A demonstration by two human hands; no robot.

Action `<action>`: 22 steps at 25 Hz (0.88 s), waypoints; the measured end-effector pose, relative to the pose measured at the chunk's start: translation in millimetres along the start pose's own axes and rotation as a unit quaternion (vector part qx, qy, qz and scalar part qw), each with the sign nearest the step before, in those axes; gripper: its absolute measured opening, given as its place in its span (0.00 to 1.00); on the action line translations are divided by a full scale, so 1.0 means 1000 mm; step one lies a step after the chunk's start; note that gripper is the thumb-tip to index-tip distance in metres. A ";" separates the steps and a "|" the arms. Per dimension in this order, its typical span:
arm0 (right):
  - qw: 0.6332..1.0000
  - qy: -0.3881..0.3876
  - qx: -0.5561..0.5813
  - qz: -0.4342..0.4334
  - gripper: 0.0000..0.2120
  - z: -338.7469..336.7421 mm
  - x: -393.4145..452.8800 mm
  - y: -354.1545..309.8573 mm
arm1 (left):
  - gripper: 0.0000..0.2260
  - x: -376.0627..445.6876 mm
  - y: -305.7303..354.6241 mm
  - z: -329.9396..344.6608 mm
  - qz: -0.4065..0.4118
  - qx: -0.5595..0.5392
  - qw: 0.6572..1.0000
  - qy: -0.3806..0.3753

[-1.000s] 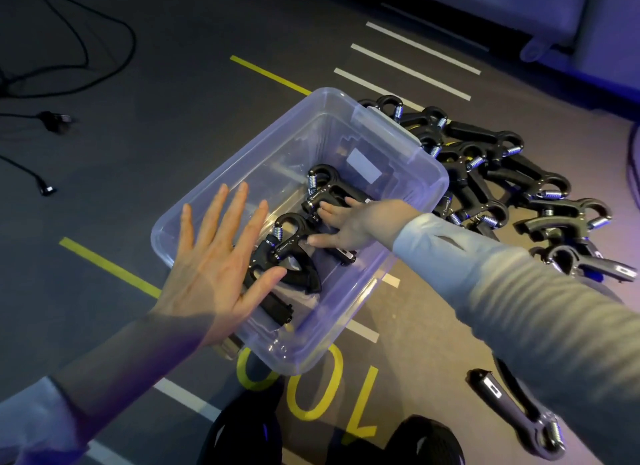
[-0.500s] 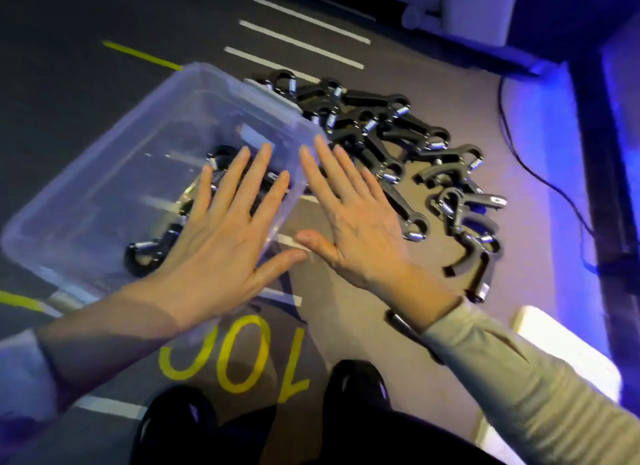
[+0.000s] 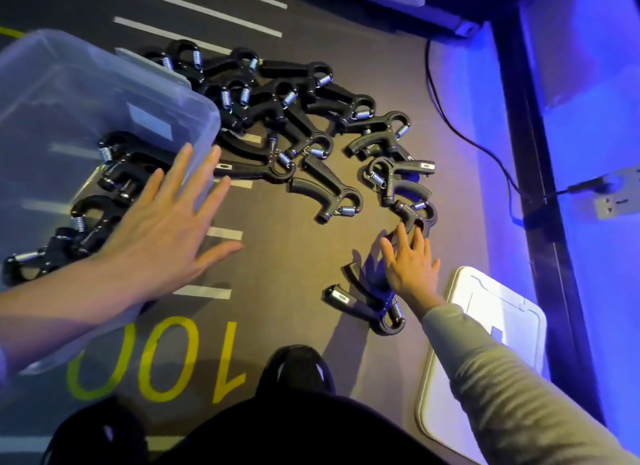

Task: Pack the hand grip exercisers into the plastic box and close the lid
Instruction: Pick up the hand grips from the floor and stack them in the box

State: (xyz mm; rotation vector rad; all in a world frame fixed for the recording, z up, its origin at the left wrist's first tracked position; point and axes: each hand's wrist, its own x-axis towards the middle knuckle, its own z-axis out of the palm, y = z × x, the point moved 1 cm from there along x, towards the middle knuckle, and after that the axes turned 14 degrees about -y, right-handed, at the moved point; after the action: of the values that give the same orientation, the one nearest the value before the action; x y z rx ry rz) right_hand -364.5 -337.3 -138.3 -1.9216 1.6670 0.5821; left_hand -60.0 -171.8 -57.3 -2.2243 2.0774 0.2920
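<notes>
While a pile of grippers [image 3: 294, 118] lies on the floor [image 3: 294, 250] beside the clear box [image 3: 86, 94], a few already sit inside it. Left hand [image 3: 162, 229] spreads flat at the box's near corner; right hand [image 3: 410, 267], fingers straight, reaches over a loose gripper [image 3: 370, 309] near the white lid [image 3: 498, 326]

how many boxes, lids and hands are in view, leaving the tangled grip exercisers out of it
plastic box: 1
lid: 1
hands: 2, left hand and right hand
total: 4
</notes>
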 end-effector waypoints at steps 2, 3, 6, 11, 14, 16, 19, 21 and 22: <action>1.000 -0.026 0.001 0.001 0.27 0.000 0.011 -0.001 | 0.39 0.001 -0.001 0.002 0.001 0.007 1.000 0.006; 0.999 -0.036 0.009 0.000 0.25 0.000 0.016 -0.004 | 0.38 0.001 -0.002 0.003 0.001 0.013 1.000 0.009; 0.993 -0.077 0.090 0.012 0.21 -0.002 0.028 -0.011 | 0.38 0.001 -0.001 0.004 -0.003 0.016 1.000 0.007; 0.946 -0.115 0.294 0.072 0.24 -0.007 0.030 -0.025 | 0.37 -0.001 0.000 0.002 -0.006 0.011 1.000 0.008; 0.928 -0.097 0.353 0.071 0.19 -0.009 0.028 -0.025 | 0.36 -0.003 0.000 -0.002 -0.007 0.007 1.000 0.009; 0.918 -0.068 0.386 0.062 0.17 -0.010 0.027 -0.022 | 0.36 -0.005 0.001 -0.004 -0.004 0.025 1.000 0.004; 0.882 -0.037 0.469 0.041 0.12 -0.013 0.019 -0.023 | 0.37 -0.010 -0.001 -0.003 -0.016 0.052 0.998 -0.007; 0.853 -0.049 0.519 0.016 0.10 -0.014 0.006 -0.029 | 0.37 -0.012 -0.003 -0.003 -0.025 0.047 0.999 -0.008; 0.848 -0.055 0.527 0.000 0.10 -0.014 -0.001 -0.034 | 0.37 -0.013 -0.004 -0.003 -0.029 0.045 0.999 -0.006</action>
State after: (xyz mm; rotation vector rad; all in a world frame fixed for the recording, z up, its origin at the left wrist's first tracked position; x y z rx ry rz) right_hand -331.7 -342.2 -122.8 -1.0347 1.4224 -0.2354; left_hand -56.9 -159.8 -52.1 -2.2201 1.9749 0.2035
